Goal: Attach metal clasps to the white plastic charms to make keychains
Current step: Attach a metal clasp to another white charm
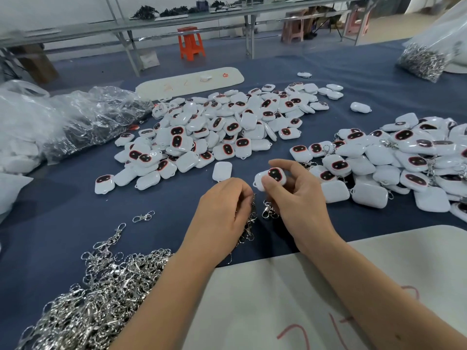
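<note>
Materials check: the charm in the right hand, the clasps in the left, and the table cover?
Charm: looks like glossy white moulded plastic with smooth highlights and a dark, red-rimmed face. Clasps: shiny silver metal, probably plated, glinting like the loose pile. Table cover: matte blue, apparently fabric or felt; no glare.

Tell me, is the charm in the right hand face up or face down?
Face up. The charm pinched by the right hand shows its dark, red-rimmed face toward the camera.
</note>
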The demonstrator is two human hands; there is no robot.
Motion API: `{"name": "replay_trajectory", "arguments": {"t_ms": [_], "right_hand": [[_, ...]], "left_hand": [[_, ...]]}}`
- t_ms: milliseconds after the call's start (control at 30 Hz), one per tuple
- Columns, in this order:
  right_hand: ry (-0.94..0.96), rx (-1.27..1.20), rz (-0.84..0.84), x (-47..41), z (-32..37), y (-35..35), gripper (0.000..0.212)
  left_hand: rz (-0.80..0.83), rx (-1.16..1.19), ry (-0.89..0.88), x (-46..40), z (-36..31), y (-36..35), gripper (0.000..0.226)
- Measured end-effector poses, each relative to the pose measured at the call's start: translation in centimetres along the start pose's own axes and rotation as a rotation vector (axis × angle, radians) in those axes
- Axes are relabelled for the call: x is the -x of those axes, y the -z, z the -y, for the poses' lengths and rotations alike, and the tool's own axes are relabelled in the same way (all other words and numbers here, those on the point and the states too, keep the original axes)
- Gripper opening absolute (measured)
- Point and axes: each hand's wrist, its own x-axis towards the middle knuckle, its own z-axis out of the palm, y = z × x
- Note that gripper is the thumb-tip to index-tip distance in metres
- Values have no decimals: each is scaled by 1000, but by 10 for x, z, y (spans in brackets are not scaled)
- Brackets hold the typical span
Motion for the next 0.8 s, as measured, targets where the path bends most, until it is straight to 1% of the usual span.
{"name": "replay_trajectory", "arguments": {"t_ms": [133,400,800], "right_hand": [[56,85,19,0,0,0,19],[80,112,20,0,-3,0,21],[81,183,48,0,-1,0,22]], "left_hand": [[5,3,-13,0,-2,1,8],[3,-35,-35,1,-3,1,7],[11,-78,35,1,-11,1,8]]}}
